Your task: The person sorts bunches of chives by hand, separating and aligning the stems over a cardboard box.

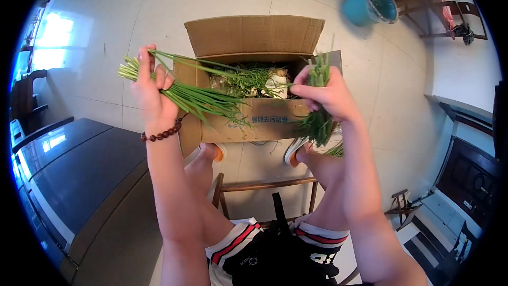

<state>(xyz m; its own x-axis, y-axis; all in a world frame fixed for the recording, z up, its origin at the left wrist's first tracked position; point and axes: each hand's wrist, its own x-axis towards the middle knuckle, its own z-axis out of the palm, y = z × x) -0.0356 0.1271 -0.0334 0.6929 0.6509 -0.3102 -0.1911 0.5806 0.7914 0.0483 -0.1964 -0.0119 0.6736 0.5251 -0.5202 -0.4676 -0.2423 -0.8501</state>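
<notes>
The pale tiled floor (254, 0) spreads on every side of the box. Left of the box is a dark, glossy table (90, 164). The box (264, 133) itself is brown cardboard with blue print on its near side and its far flap raised. Beyond the box, to its right, stands a blue bucket (360, 9), well apart from it.

The left bunch (198, 94) of long green stalks slants over the box's left part, pale ends sticking out past the box's left edge, green tips over its near wall. A few stalks split away above the box's opening. The right bunch (317, 124) hangs at the box's near right corner, its upper part rising above the right edge. Inside the box lie green scraps (248, 80) and 1 white piece (276, 86).

The left hand (151, 87), left of the box, has its fingers curled around the left bunch. The right hand (333, 92), above the box's right end, has its fingers closed around the right bunch; whether thumb and forefinger also pinch a single stalk, I cannot tell. A bead bracelet (161, 135) circles the left wrist, near the box's left side.
</notes>
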